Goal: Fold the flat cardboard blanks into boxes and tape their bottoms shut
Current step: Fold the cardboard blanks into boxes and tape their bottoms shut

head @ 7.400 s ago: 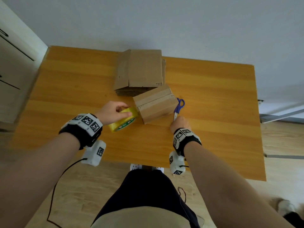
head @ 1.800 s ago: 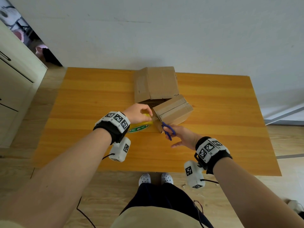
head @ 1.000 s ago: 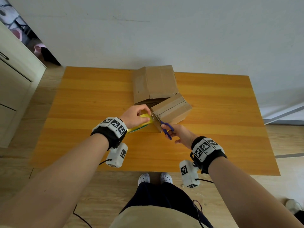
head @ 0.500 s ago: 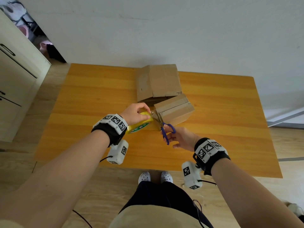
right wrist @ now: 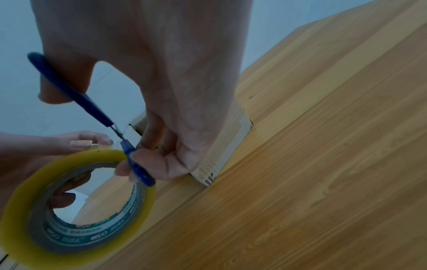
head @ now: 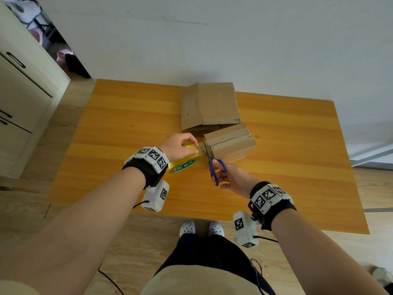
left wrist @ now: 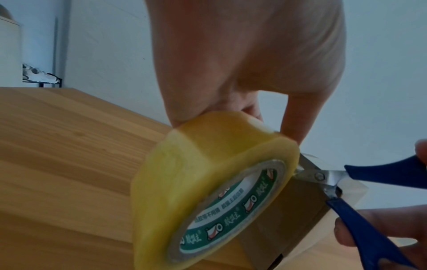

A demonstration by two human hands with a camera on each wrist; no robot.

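— Scissors (head: 214,165) with blue handles were held in the right hand (head: 232,177), thumb and fingers threaded through the loops, and the blades were set against the strip of clear tape stretched between the yellow tape roll (head: 184,159) and the near corner of the folded box (head: 229,142). Was the strip kept taut?

— It appeared so. The roll was gripped by the left hand (head: 178,145), fingers curled over its rim and thumb inside the core, and it was held just beside the box, lifted off the wooden table (head: 127,124). For a clean cut, it was judged that the roll should be pulled slightly away from the box so the tape stayed tight, and the blades closed close to the cardboard, so that only a short tail was left to be pressed down.

— What could have gone wrong?

— Slack tape could have been folded onto itself or stuck to the blades. The box was held by neither hand, so a hard tug might have dragged it across the table.

— And the box itself, was anything inside?

— That could not be told. It was lying closed side up, its flaps shut and a band of tape laid along the seam, so the inside was hidden. Behind it, touching or nearly so, a stack of flat cardboard blanks (head: 210,105) was left on the table, judged to be waiting for folding.
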